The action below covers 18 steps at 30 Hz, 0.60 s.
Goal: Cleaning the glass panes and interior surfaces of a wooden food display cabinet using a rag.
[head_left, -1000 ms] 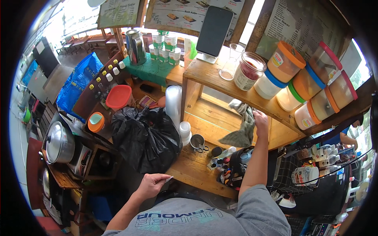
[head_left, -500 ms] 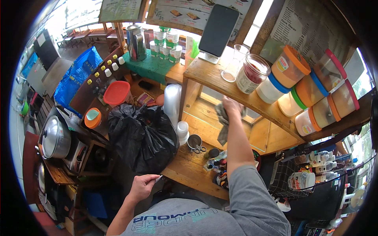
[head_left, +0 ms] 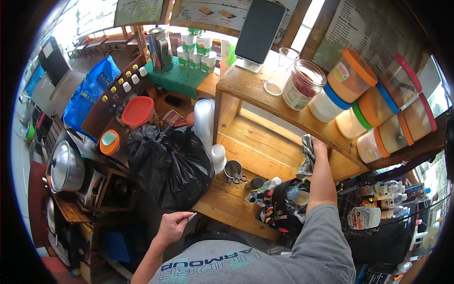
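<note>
My right hand (head_left: 319,146) grips a grey-green crumpled cloth (head_left: 307,158) inside the open wooden cubby (head_left: 250,142), toward its right end; the fingers are partly hidden. My left hand (head_left: 175,222) pinches a small whitish item (head_left: 192,216), too small to make out, low at the counter's front edge (head_left: 227,220). Behind that hand sits a full black plastic bag (head_left: 168,168). Stacked clear cups (head_left: 204,123), a metal mug with scissors (head_left: 233,168) and a black organiser (head_left: 279,213) with small items stand around the cubby's lower front.
On the cubby top (head_left: 255,83) stand a phone on a stand (head_left: 260,33), a glass, a jar (head_left: 302,85) and several lidded containers (head_left: 350,75). At left are a steel pot (head_left: 66,165) and blue bag (head_left: 90,94). Bottles (head_left: 392,189) crowd a rack at right.
My right hand first swung inward and left across the cubby with the cloth, then moved back right and somewhat lower. My left hand shifted slightly left, still pinching.
</note>
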### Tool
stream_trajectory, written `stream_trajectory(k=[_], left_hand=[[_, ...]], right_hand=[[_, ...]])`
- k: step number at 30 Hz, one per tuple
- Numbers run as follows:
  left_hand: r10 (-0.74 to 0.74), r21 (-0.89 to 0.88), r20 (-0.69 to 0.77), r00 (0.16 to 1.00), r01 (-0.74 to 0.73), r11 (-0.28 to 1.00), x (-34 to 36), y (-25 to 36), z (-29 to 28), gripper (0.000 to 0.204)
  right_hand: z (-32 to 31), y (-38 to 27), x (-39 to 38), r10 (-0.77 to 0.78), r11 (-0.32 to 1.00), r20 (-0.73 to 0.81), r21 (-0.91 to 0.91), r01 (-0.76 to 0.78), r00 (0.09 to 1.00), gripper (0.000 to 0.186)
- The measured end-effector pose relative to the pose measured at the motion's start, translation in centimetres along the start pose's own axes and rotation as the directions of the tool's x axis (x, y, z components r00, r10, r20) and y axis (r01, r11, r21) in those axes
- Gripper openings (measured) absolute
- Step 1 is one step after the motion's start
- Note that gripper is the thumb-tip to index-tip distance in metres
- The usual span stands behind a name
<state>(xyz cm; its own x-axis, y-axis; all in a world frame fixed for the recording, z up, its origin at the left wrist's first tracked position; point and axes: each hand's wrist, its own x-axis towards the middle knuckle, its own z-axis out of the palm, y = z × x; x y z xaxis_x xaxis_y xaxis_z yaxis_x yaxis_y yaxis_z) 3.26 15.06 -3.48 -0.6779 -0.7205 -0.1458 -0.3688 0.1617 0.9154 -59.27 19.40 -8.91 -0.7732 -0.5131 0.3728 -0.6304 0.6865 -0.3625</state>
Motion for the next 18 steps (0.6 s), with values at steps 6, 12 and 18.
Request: stream_trajectory(k=[6,12,18], left_hand=[[-0.095,0.012,0.027,0.995,0.094,0.995,-0.2,0.4,0.3,0.021],[-0.019,0.060,0.111,0.994,0.012,0.998,0.9,1.9,2.0,0.020],[0.037,-0.019,0.146,0.989,-0.034,0.999,0.7,1.0,3.3,0.020]], right_hand=[[4.2,-5.5,3.3,-0.053,0.998,-0.013,-0.047,0.052,0.999,0.043],[5.7,-24.9,0.0,-0.446,0.894,0.158,0.128,0.430,0.881,0.050],[8.1,-4.9,6.4,-0.428,0.859,0.075,-0.277,0.431,0.901,0.034]])
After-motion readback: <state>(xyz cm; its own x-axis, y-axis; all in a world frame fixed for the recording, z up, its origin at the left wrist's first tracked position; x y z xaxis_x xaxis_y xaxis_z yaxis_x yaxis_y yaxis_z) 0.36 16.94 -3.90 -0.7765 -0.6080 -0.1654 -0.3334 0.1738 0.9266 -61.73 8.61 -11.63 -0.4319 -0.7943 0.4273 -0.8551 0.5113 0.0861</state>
